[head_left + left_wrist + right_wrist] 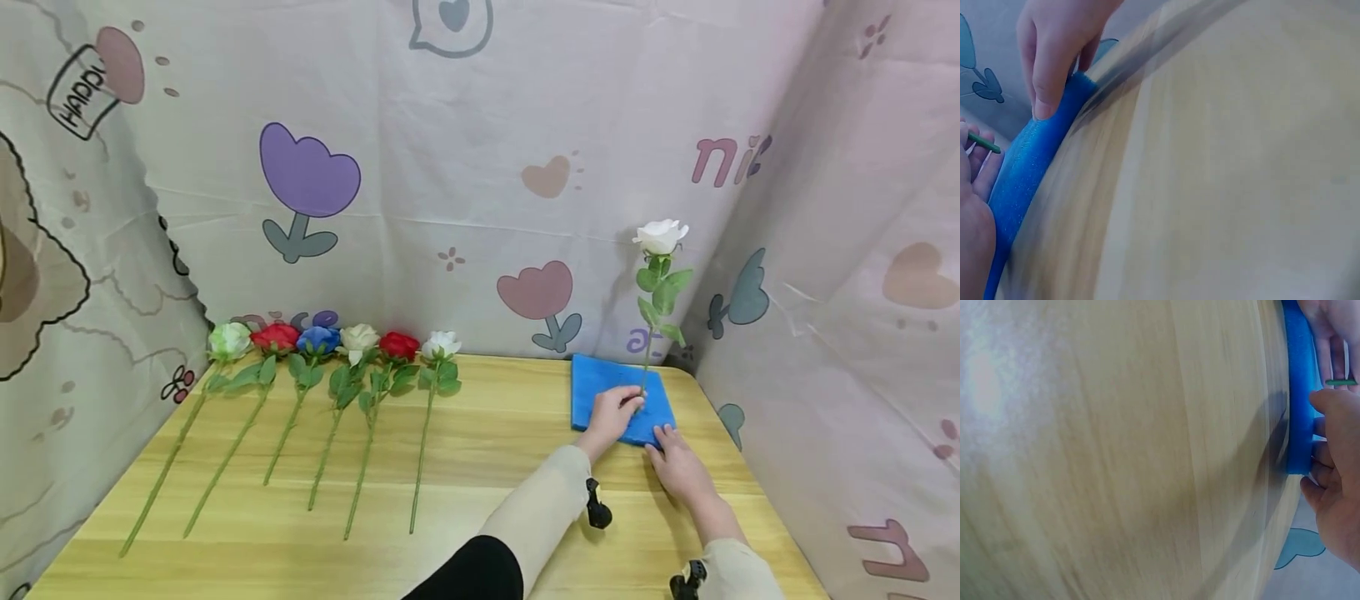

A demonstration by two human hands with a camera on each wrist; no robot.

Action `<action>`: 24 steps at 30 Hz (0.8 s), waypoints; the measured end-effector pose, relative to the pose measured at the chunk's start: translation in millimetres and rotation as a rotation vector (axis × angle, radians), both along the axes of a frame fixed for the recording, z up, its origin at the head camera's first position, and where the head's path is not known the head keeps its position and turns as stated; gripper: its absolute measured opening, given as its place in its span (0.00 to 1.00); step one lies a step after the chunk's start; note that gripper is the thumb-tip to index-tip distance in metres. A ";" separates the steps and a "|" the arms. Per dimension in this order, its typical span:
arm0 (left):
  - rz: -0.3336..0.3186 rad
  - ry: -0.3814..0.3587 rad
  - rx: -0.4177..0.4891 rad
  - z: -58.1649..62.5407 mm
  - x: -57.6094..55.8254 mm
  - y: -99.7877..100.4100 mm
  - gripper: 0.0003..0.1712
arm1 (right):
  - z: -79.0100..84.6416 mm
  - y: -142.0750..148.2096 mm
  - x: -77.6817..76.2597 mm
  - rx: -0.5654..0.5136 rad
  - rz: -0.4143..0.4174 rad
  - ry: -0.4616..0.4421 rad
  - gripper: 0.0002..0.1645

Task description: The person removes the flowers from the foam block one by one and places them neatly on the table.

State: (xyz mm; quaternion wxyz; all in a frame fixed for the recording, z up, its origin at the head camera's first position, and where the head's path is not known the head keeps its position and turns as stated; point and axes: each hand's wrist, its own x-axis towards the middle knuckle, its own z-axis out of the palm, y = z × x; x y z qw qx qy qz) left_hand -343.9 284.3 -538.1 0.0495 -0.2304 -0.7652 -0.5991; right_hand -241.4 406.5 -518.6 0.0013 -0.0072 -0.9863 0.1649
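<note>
My left hand (617,414) pinches the green stem of a white rose (660,237), which stands nearly upright over a blue foam block (592,383). In the left wrist view, the stem's cut end (988,145) shows beside the left fingers, close to the foam; whether it touches is unclear. At the block's front right corner my right hand (681,467) grips the edge with thumb and fingers. That hold also shows in the right wrist view, with the foam's side (1300,394) beside the fingers.
On the wooden table (510,450), several roses lie in a row at left: a pale green one (229,342), red ones (276,337), a blue one (318,340), a cream one (359,337) and a white one (441,344). Printed cloth (450,150) hangs behind and at both sides.
</note>
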 end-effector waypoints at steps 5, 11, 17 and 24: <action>-0.027 -0.037 0.012 -1.9 9.1 -10.7 0.15 | 3.2 0.6 0.0 -0.009 0.005 -0.025 0.36; -0.075 -0.072 0.066 -2.4 17.9 -24.3 0.16 | 3.8 1.0 -0.7 0.011 0.005 -0.020 0.35; -0.102 -0.084 0.117 -4.4 24.9 -38.7 0.14 | 6.0 0.1 -0.4 0.008 -0.003 -0.035 0.35; -0.095 -0.081 0.088 1.3 36.6 -56.2 0.14 | 4.9 1.8 0.0 0.000 -0.004 -0.044 0.35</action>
